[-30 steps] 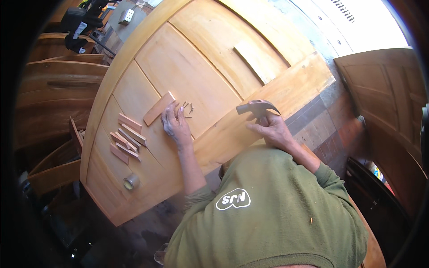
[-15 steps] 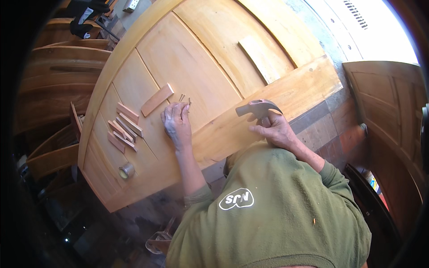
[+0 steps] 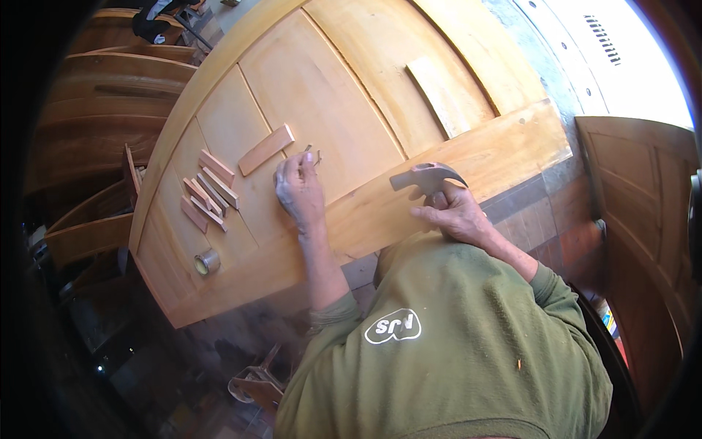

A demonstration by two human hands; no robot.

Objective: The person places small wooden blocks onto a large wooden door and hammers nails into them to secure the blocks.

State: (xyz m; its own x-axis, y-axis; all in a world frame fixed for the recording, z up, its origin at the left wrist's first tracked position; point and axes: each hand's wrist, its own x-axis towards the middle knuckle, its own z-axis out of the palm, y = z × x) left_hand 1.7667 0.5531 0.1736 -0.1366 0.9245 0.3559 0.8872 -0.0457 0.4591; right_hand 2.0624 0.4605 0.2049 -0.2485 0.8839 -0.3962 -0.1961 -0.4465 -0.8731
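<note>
My left hand [image 3: 301, 192] is closed at the fingertips on a nail [image 3: 308, 148] over the pale wooden door panel [image 3: 344, 183], beside a few more small nails [image 3: 319, 156]. Just beyond those fingers lies a reddish wooden strip [image 3: 267, 148]. In my right hand [image 3: 457, 218] is a claw hammer [image 3: 424, 177], raised above the door's near rail [image 3: 512, 140], its head pointing left. Several short wood strips [image 3: 212, 197] lie loosely grouped at the left, and a small metal can [image 3: 207, 261] stands on the lower left of the door.
Brown wooden panels [image 3: 117, 80] are stacked along the left, with dark tools or cloth [image 3: 153, 25] at top left. A paneled brown door [image 3: 629, 205] leans at the right, below a white metal surface [image 3: 614, 58]. Tiled floor [image 3: 548, 219] shows beside the workpiece.
My left fingers have gathered from a looser spread into a pinch at the nails. The hammer stays in my right hand. The whole view has shifted a little as the head moved.
</note>
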